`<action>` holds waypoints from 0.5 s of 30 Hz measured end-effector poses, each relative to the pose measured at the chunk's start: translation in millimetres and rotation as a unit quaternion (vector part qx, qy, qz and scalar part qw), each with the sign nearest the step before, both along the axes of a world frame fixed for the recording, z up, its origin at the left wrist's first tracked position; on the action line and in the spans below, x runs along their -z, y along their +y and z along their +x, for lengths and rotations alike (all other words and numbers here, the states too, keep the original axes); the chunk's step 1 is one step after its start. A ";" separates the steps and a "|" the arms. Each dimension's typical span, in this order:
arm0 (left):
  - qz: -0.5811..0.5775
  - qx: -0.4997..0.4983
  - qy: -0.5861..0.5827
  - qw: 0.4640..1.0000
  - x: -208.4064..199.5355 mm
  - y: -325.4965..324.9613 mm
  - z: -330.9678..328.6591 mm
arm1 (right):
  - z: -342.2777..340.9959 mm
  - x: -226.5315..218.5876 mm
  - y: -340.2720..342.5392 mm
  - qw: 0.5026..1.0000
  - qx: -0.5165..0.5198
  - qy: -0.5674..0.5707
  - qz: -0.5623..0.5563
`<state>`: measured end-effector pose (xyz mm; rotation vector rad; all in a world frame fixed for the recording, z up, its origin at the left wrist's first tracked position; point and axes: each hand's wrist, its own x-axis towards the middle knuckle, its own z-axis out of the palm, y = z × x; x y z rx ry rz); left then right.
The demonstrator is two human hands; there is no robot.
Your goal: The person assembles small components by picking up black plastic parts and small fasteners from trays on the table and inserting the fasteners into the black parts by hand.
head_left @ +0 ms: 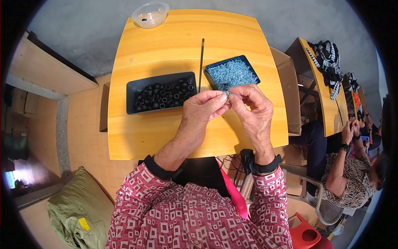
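Note:
My left hand (202, 111) and my right hand (253, 108) meet over the middle of the table, fingertips pinched together. Between them shows a tiny glinting bit, mostly covered by the fingers, so its kind cannot be made out. Just beyond my right hand lies a shallow dark tray (258, 81) filled with small shiny light-blue pieces (232, 72). To the left of my left hand sits a deeper black tray (132, 85) holding many round black pieces (163, 97), some with open ring-like ends. A thin dark rod (202, 62) lies between the two trays.
The yellow wooden table (174, 137) bears a clear plastic bowl (150, 15) at its far left corner. A cardboard box (287, 89) stands against the right side. A stuffed green sack (81, 211) rests on the floor at left. Another person (348, 174) sits at right.

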<state>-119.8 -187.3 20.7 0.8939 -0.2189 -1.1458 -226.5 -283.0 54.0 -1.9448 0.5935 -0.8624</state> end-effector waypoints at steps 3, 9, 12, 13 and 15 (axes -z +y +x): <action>0.002 -0.014 -0.034 0.999 -1.2 -3.8 0.3 | -1.5 -0.8 -6.5 1.000 -0.018 -0.016 -0.005; 0.005 -0.047 -0.077 0.996 -2.9 -13.1 4.6 | 3.7 -2.3 -6.9 0.998 -0.016 -0.018 -0.053; 0.002 -0.055 -0.025 0.998 -3.7 -22.3 3.4 | 9.1 5.5 -7.0 0.954 0.069 -0.024 -0.290; 0.004 -0.044 0.011 0.999 -3.0 -23.8 2.8 | 9.5 8.8 -6.2 0.954 0.068 -0.026 -0.291; 0.011 -0.043 0.009 0.999 -2.5 -26.6 1.4 | 8.7 15.2 -5.6 0.977 0.096 -0.045 -0.184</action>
